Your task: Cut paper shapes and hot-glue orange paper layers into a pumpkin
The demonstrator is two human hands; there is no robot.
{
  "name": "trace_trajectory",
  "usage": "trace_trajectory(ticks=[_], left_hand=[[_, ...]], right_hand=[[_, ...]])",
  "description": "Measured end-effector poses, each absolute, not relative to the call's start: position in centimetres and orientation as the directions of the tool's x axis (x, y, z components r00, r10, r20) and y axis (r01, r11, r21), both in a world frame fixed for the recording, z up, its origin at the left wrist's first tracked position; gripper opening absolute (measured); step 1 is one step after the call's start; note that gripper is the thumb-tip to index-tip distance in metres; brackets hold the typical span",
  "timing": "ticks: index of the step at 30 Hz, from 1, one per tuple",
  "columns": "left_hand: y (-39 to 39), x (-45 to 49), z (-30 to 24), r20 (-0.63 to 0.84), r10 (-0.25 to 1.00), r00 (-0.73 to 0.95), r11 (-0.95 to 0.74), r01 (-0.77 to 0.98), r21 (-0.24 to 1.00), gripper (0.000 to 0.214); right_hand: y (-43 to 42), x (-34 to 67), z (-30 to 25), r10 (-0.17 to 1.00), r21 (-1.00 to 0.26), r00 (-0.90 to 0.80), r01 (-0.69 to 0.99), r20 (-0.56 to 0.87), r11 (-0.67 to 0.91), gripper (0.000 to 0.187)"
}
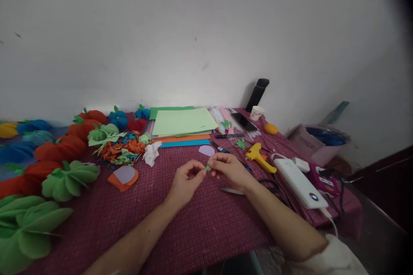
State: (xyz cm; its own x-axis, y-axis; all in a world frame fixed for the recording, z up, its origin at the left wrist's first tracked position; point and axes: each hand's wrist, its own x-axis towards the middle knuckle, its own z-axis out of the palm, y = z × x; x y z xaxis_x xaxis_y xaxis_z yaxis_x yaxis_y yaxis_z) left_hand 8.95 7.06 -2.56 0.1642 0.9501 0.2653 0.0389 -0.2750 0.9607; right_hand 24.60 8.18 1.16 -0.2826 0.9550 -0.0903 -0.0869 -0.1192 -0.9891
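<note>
Both my hands meet over the middle of the red checked tablecloth. My left hand and my right hand pinch a tiny green paper piece between their fingertips. Just beyond the hands lies a lilac paper cut-out. A pair of scissors lies on the cloth under my right wrist. A yellow glue gun rests to the right of my right hand.
Paper pumpkins in orange, green and blue line the left side, beside a pile of paper scraps. Coloured paper sheets lie at the back, with a phone, cup, black bottle and white power bank at right.
</note>
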Motion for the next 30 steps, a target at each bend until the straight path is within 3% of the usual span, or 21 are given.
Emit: trace_trajectory(ticks=[6, 15, 22, 30], left_hand=[[6.8, 8.94, -2.11, 0.221, 0.957, 0.188, -0.218, -0.038, 0.975, 0.012], [6.89, 9.2, -2.52, 0.22, 0.954, 0.206, -0.232, 0.036, 0.972, 0.009], [6.7, 9.27, -2.12, 0.241, 0.954, 0.178, -0.236, -0.045, 0.971, 0.004], [6.68, 9.28, -2.24, 0.154, 0.967, 0.204, -0.101, -0.249, 0.963, 0.008]], right_hand=[[8.1, 24.6, 1.4, 0.946, -0.989, -0.305, -0.069, -0.107, -0.134, 0.018], [8.09, 24.85, 1.02, 0.922, -0.994, -0.374, 0.059, -0.103, -0.087, 0.009], [8.02, 24.43, 1.1, 0.901, -0.963, -0.381, -0.08, -0.207, -0.255, 0.01], [8.2, 24.53, 0.99, 0.871, -0.898, -0.415, -0.223, -0.264, -0.379, 0.013]])
